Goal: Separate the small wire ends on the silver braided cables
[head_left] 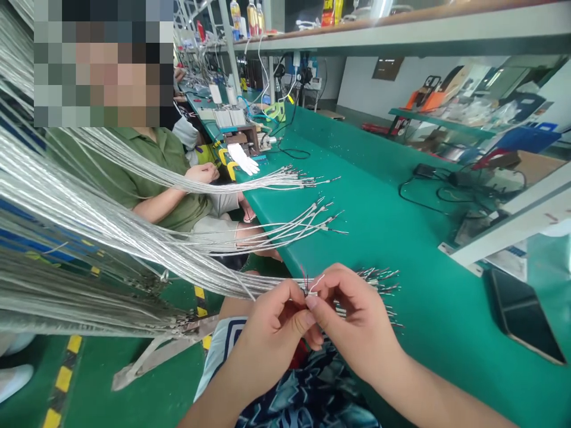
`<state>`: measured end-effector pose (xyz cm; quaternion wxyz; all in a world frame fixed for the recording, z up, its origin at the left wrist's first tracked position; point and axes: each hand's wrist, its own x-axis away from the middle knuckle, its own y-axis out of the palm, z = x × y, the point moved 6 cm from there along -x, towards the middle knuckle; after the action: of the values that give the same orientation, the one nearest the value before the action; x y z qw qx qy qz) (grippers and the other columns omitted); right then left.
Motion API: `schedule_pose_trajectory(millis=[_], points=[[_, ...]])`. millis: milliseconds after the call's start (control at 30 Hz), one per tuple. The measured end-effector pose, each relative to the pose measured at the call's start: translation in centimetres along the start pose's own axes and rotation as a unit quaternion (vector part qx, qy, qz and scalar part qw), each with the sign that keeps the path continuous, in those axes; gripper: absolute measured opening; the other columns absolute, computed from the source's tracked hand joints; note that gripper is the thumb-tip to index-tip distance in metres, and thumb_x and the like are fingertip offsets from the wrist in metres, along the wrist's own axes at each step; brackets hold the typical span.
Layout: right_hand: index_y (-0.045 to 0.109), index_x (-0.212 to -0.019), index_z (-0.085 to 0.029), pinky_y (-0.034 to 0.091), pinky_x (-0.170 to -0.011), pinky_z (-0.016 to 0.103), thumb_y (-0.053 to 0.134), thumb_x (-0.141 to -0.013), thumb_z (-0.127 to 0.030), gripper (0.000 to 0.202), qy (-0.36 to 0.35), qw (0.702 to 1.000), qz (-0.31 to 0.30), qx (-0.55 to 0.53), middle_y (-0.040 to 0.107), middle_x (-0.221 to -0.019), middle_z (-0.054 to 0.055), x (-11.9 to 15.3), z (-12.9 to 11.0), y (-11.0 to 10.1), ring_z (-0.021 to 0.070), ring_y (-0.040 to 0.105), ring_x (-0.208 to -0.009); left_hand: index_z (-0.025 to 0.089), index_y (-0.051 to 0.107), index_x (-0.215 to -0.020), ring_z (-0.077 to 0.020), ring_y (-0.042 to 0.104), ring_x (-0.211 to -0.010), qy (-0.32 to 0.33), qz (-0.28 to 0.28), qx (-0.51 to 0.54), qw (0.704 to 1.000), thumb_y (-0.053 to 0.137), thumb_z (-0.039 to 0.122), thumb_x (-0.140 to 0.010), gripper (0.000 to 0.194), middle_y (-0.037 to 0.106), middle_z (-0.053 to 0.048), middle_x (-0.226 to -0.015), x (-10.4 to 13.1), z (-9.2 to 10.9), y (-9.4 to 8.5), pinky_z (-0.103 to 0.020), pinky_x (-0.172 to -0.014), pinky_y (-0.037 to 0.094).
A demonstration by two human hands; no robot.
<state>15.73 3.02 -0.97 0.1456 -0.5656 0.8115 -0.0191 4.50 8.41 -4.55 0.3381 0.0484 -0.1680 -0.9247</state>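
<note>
Pinching thin red, black and white wires with bare left hand and bare right hand, drawn narrow together, above the edge of a smooth green worktable, beside long silvery cables; apparently separating them, probably needing a light, steady grip next.
</note>
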Motion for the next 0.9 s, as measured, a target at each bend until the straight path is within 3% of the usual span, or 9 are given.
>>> schedule_pose_trajectory(millis=[100, 200, 467, 600, 700, 800, 900], points=[[0.066, -0.089, -0.023, 0.048, -0.055, 0.027, 0.064, -0.092, -0.015, 0.009, -0.055, 0.995, 0.014, 0.078, 0.058, -0.083, 0.0, -0.1, -1.2, -0.4, 0.0144, 0.058, -0.068, 0.018, 0.054, -0.085, -0.0139, 0.061, -0.065, 0.004, -0.007, -0.025, 1.0, 0.065, 0.035, -0.098, 0.025, 0.063, 0.001, -0.073, 0.0, 0.4, 0.2, -0.027, -0.063, 0.052], [0.066, -0.086, -0.022, 0.045, -0.054, 0.028, 0.061, -0.09, -0.012, 0.012, -0.071, 0.991, 0.02, 0.109, 0.057, -0.079, -0.001, -0.1, -1.7, -0.4, 0.0142, 0.056, -0.065, 0.019, 0.054, -0.083, -0.0131, 0.061, -0.067, 0.016, -0.011, -0.041, 0.999, 0.064, 0.032, -0.099, 0.023, 0.062, 0.002, -0.073, -0.1, 0.4, 0.3, -0.024, -0.065, 0.051], [0.064, -0.092, -0.025, 0.042, -0.05, 0.028, 0.056, -0.096, -0.018, 0.011, 0.032, 0.999, 0.007, 0.019, 0.057, -0.084, -0.001, 0.2, -0.5, -0.3, 0.0138, 0.057, -0.062, 0.021, 0.051, -0.084, -0.0123, 0.061, -0.065, 0.007, 0.009, -0.024, 1.0, 0.064, 0.031, -0.099, 0.022, 0.063, 0.004, -0.069, -0.3, -0.2, 0.4, -0.022, -0.064, 0.051], [0.065, -0.091, -0.024, 0.043, -0.056, 0.028, 0.057, -0.095, -0.015, 0.012, -0.038, 0.997, 0.015, 0.059, 0.058, -0.085, 0.0, 0.1, -1.7, -0.8, 0.0135, 0.056, -0.065, 0.021, 0.048, -0.084, -0.0129, 0.06, -0.064, 0.026, 0.001, -0.034, 0.999, 0.062, 0.034, -0.1, 0.025, 0.061, 0.003, -0.068, -0.4, 0.4, 0.8, -0.023, -0.063, 0.05], [0.063, -0.086, -0.023, 0.041, -0.058, 0.028, 0.062, -0.09, -0.012, 0.012, -0.082, 0.991, 0.016, 0.105, 0.057, -0.08, -0.002, 0.0, -2.4, -0.8, 0.0134, 0.054, -0.066, 0.021, 0.046, -0.081, -0.0119, 0.054, -0.065, 0.036, 0.034, -0.058, 0.997, 0.064, 0.034, -0.099, 0.029, 0.053, 0.004, -0.072, -0.5, 0.4, 0.5, -0.022, -0.062, 0.045], [0.06, -0.082, -0.022, 0.04, -0.059, 0.028, 0.061, -0.089, -0.012, 0.013, -0.032, 0.996, 0.004, 0.079, 0.057, -0.08, -0.001, -0.2, -1.6, -0.5, 0.0152, 0.053, -0.07, 0.02, 0.046, -0.079, -0.0123, 0.048, -0.069, 0.063, 0.07, -0.108, 0.99, 0.065, 0.032, -0.097, 0.029, 0.046, 0.003, -0.078, -0.6, 0.2, -0.1, -0.022, -0.06, 0.04], [0.058, -0.084, -0.022, 0.04, -0.06, 0.028, 0.058, -0.091, -0.017, 0.009, 0.056, 0.998, -0.013, 0.013, 0.056, -0.079, 0.0, -0.3, -0.4, -0.2, 0.0163, 0.052, -0.07, 0.021, 0.045, -0.08, -0.0138, 0.049, -0.071, 0.169, 0.098, -0.248, 0.949, 0.058, 0.021, -0.1, 0.023, 0.048, 0.002, -0.08, -0.3, 0.8, -0.3, -0.023, -0.061, 0.039]])
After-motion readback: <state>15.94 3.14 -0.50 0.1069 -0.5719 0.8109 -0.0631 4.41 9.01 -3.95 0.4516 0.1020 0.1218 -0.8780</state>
